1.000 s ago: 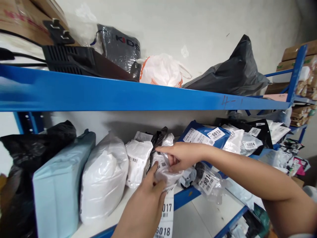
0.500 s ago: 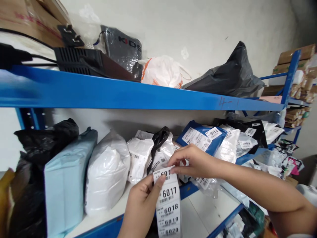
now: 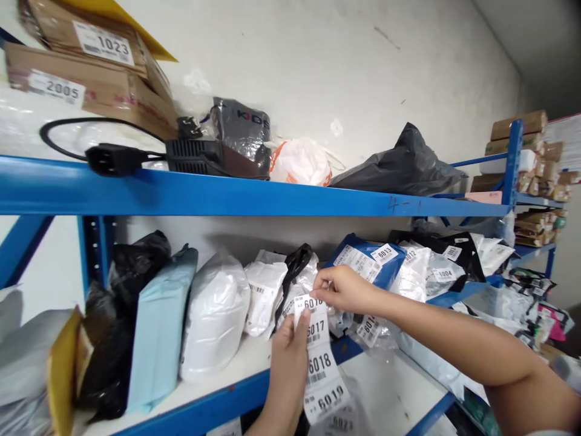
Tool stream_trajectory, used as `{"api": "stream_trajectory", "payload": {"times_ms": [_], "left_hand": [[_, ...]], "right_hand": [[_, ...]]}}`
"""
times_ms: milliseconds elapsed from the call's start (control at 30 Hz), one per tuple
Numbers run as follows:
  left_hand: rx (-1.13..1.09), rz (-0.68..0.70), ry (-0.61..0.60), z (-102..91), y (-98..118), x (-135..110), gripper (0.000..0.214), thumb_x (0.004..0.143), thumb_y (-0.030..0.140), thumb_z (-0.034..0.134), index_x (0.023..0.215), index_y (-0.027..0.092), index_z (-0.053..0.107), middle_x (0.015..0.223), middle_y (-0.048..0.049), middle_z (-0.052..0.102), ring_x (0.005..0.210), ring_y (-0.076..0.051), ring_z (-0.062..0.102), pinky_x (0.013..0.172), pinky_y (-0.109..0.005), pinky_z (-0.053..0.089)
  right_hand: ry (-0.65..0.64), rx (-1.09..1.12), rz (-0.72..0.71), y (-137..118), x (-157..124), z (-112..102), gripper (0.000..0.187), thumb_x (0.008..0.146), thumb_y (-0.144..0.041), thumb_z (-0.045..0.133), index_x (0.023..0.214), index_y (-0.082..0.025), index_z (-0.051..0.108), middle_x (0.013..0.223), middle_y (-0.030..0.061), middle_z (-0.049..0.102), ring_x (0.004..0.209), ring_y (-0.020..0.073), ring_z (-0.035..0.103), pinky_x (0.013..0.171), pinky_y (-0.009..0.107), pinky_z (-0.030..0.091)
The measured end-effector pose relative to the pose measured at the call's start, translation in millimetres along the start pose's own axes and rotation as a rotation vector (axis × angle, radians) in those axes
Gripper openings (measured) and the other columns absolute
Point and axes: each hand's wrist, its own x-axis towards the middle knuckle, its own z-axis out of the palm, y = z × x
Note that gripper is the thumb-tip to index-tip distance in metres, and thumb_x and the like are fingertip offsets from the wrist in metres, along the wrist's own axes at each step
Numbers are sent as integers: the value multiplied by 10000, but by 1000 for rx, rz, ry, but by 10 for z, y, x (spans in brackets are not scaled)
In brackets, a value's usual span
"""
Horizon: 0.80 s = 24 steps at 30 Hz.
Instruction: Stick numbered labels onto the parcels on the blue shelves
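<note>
A strip of white numbered labels reading 6016 to 6019 hangs in front of the lower shelf. My left hand is closed on the strip near its upper part. The thumb and fingers of my right hand pinch the top label, 6016. Just behind the hands a white parcel bag with a black bag stands on the shelf, with a smaller white bag to its left.
Blue metal shelving runs across the wall. The lower shelf holds black, light-blue and white parcels; numbered bags lie at right. Above sit cardboard boxes, a black power adapter with cable and plastic bags.
My hands left the white parcel and brought the label strip up between them. My right hand went from pointing to pinching the top label. The view tilted up and drew back.
</note>
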Motion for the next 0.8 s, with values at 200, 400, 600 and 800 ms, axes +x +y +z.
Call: {"api": "stream_trajectory", "payload": {"times_ms": [200, 400, 600, 800], "left_hand": [[-66, -104, 2, 98, 2, -185, 558, 695, 508, 705, 1114, 157, 594, 704, -33, 700, 609, -189, 638, 585, -266, 469], [190, 23, -122, 23, -170, -454, 402, 686, 556, 684, 663, 158, 634, 507, 14, 553, 495, -124, 491, 503, -222, 378], [327, 332, -37, -124, -30, -499, 336, 784, 514, 600, 752, 184, 653, 743, -26, 635, 781, -197, 572, 741, -249, 439], [277, 236, -3, -163, 114, -222, 439, 752, 570, 605, 623, 182, 447, 526, 58, 386, 529, -100, 381, 522, -201, 347]], "right_hand": [[-48, -44, -30, -42, 17, 20, 131, 785, -257, 659, 715, -146, 650, 622, -9, 616, 576, 104, 549, 561, 200, 367], [-52, -197, -14, 74, 105, -22, 98, 823, -225, 601, 799, -137, 638, 711, 20, 637, 645, 122, 553, 595, 215, 363], [-251, -507, 118, 82, 114, -165, 508, 685, -475, 745, 1052, -146, 617, 831, 93, 663, 741, 226, 609, 605, 263, 409], [49, -397, -451, -108, 310, -340, 502, 792, -236, 648, 1263, -157, 496, 1226, 141, 585, 1115, 244, 548, 932, 352, 426]]}}
